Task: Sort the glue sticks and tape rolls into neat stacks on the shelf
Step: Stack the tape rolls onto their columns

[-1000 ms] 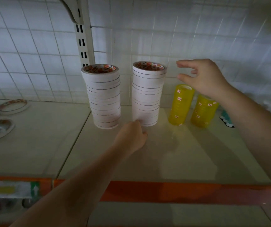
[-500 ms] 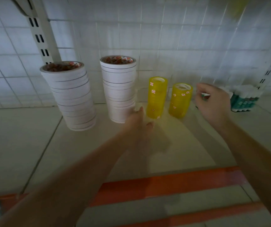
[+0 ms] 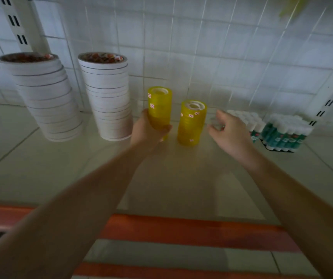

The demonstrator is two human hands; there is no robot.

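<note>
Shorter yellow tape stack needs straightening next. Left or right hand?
Right. The right hand hovers open just beside the shorter yellow stack, holding nothing. The left hand is wrapped around the taller yellow stack and would have to let go first.

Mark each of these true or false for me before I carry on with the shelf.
1. The left hand grips the taller yellow tape stack. True.
2. The right hand is wrapped around the shorter yellow tape stack. False: it hovers beside that stack, fingers loosely curled, apart from it.
3. Two white tape stacks stand left of the yellow ones. True.
4. The glue sticks lie scattered flat across the shelf. False: they stand upright, bunched together at the right, by the back wall.
5. The leftmost white tape stack is shorter than the yellow stacks. False: it is taller.
</note>
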